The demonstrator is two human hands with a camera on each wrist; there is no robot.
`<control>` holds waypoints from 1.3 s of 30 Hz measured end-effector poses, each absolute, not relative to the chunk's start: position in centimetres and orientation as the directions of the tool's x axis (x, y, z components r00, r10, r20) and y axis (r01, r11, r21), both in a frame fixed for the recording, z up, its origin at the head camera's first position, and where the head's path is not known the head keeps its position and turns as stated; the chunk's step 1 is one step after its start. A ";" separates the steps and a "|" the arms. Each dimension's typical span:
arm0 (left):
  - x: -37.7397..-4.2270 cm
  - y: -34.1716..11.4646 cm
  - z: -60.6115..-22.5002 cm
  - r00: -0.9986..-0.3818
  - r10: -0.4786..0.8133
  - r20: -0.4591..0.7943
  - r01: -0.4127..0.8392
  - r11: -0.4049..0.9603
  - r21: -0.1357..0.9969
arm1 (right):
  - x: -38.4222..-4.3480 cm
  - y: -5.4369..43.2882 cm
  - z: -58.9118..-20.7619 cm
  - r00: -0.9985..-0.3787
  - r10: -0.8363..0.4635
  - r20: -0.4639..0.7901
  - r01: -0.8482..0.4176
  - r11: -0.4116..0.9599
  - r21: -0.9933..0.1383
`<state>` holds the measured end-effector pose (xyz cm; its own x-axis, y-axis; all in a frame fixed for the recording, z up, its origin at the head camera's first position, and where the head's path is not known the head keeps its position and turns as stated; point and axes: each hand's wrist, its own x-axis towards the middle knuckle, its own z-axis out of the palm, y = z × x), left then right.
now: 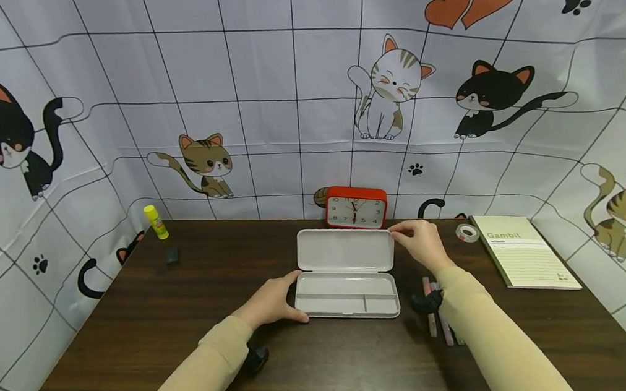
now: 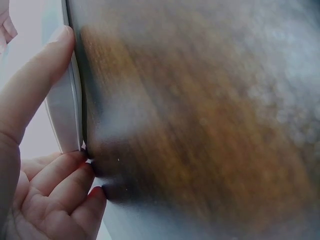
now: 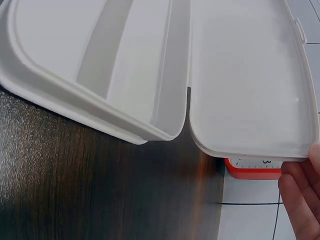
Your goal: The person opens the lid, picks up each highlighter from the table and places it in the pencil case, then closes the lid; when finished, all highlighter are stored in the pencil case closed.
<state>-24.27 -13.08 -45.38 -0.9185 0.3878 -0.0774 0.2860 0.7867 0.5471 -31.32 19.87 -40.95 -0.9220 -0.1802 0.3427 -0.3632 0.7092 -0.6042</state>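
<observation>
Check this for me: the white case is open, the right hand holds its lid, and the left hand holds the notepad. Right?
No: the left hand holds the left end of the white case, as the head view shows; the notepad lies off to the right. The rest stands.

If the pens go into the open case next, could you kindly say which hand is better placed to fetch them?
Probably the right hand: the pens lie by its wrist, though it pinches the lid; the left hand is across the case, gripping its side.
</observation>
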 end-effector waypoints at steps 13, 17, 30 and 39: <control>-24.5 -13.6 -45.1 -0.927 0.354 -0.121 0.201 0.743 0.639 | -31.3 19.5 -41.0 -0.908 -0.180 0.378 -0.383 0.723 -0.575; -24.4 -13.4 -45.1 -0.934 0.344 -0.098 0.197 0.725 0.660 | -31.0 19.4 -40.8 -0.906 -0.183 0.382 -0.388 0.722 -0.573; -24.1 -13.0 -45.1 -0.940 0.331 -0.078 0.193 0.708 0.679 | -30.5 20.2 -40.7 -0.911 -0.190 0.366 -0.383 0.718 -0.582; -24.1 -13.0 -45.3 -0.940 0.331 -0.080 0.189 0.704 0.684 | -29.0 22.7 -40.4 -0.925 -0.184 0.332 -0.352 0.743 -0.569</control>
<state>-24.12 -13.01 -45.33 -0.9402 0.3309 -0.0802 0.1894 0.7040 0.6845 -29.05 22.68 -40.39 -0.9251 -0.1836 0.3324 -0.3519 0.7432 -0.5691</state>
